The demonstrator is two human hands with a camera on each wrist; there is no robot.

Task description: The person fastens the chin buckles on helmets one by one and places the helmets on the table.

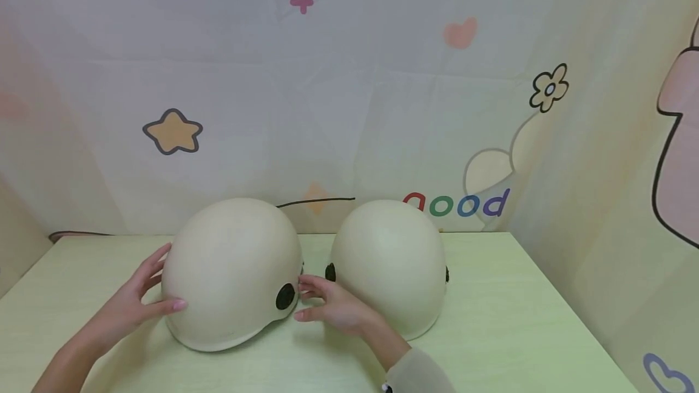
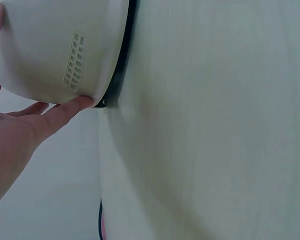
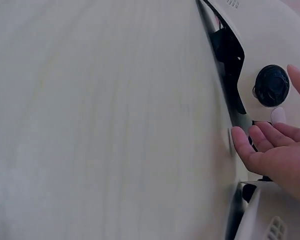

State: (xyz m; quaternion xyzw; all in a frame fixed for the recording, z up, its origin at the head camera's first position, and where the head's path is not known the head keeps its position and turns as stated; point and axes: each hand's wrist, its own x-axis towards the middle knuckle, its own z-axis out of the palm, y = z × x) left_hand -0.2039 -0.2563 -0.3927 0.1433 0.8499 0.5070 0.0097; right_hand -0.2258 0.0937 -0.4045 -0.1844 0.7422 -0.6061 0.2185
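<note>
A cream helmet [image 1: 232, 268] with a black round side button [image 1: 285, 296] sits on the table at the left, its front rim showing. My left hand [image 1: 128, 305] touches its left side, thumb on the near face and fingers spread round behind. In the left wrist view, fingertips [image 2: 85, 101] rest at the rim below a small vent grille. My right hand [image 1: 338, 305] is at the helmet's right end, fingers extended and slightly bent, the thumb apart from them. Beside it stands a second cream helmet [image 1: 390, 259], partly covered by the right hand and wrist.
Both helmets stand on a pale green table [image 1: 508, 320]. A printed cloth backdrop [image 1: 349, 108] hangs behind its far edge, and more printed cloth [image 1: 617, 229] runs along the right side. In the right wrist view, a dark strap and lining [image 3: 232, 55] show under the helmet rim.
</note>
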